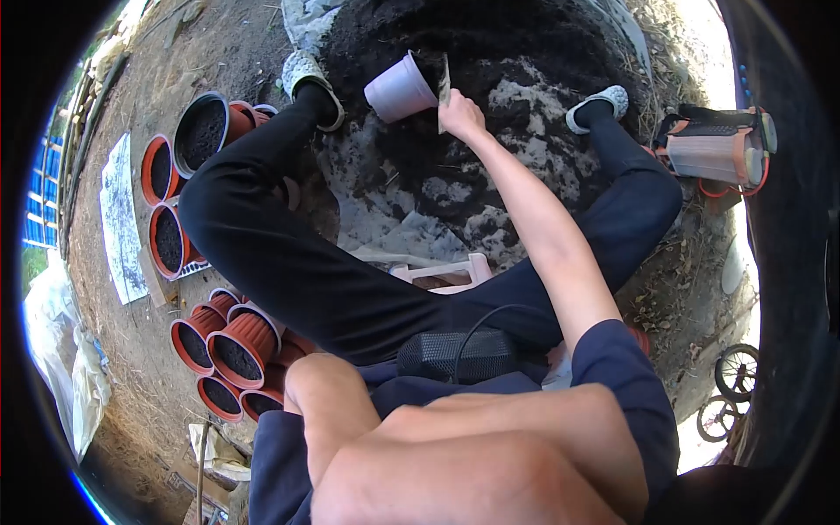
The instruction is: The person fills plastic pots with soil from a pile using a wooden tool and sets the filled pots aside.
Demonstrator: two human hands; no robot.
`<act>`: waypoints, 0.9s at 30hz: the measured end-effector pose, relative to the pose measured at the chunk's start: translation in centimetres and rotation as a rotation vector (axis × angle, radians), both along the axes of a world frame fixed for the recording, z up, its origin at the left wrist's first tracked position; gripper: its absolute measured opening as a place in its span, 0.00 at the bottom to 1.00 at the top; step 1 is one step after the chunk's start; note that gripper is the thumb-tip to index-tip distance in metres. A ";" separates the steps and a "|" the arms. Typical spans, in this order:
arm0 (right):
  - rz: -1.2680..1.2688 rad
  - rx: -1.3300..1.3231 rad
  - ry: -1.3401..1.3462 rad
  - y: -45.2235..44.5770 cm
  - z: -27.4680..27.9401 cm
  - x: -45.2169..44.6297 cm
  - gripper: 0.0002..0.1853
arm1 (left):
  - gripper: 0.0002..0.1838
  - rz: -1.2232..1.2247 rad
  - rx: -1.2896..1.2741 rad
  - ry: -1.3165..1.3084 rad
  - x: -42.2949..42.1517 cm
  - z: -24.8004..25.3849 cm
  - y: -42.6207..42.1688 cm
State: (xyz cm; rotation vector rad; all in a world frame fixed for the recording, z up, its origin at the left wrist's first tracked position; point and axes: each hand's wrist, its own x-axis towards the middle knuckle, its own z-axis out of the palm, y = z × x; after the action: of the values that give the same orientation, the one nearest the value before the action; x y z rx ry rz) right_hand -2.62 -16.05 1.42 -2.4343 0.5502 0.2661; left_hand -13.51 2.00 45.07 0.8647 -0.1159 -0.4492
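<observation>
My right hand (461,115) is closed on a thin flat tool (445,79) smeared with soil. The tool stands at the mouth of a pale pinkish plastic pot (399,91), which lies tilted on its side with its opening toward my right hand. Dark soil (490,39) lies around and behind the pot, partly over a whitish sheet (398,241). My left arm is bent up close to the camera, filling the bottom of the view with blurred skin. The fingers of my left hand cannot be made out there, nor anything they may hold.
Several reddish-brown pots (243,346) filled with dark soil stand at the left, beside a larger dark pot (201,133). My spread legs frame the soil. A pale stool (477,269) shows between my thighs. At the right are a wood-and-orange object (713,150) and small wheels (736,372).
</observation>
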 end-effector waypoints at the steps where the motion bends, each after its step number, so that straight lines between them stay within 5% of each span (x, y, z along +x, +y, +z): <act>1: -0.020 0.014 0.035 0.1 0.8 -0.1 0.19 | 0.09 -0.021 0.227 -0.075 0.0 0.4 -0.6; 9: 0.043 0.039 0.067 0.0 1.3 -0.7 0.18 | 0.19 -0.174 2.159 -0.582 -11.9 9.0 -1.0; 10: 0.054 0.038 0.076 0.2 1.3 -1.0 0.18 | 0.19 -0.176 2.159 -0.565 -11.0 9.0 -1.3; 12: 0.038 0.018 0.074 0.3 1.6 -1.0 0.18 | 0.05 -0.155 2.294 -1.055 -8.9 8.4 -1.9; 13: 0.035 0.017 0.082 0.5 1.8 -1.0 0.18 | 0.05 0.259 2.256 -1.014 -9.1 6.5 -3.3; 27: -0.005 0.068 0.055 1.1 2.4 -1.2 0.19 | 0.05 0.038 1.253 -0.555 -9.8 3.6 -4.1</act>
State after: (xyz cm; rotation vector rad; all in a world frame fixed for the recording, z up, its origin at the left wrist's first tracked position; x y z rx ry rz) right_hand -3.84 -14.99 3.77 -2.3651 0.5624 0.3451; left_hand -23.31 -2.08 48.62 2.2139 -0.3420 -0.1927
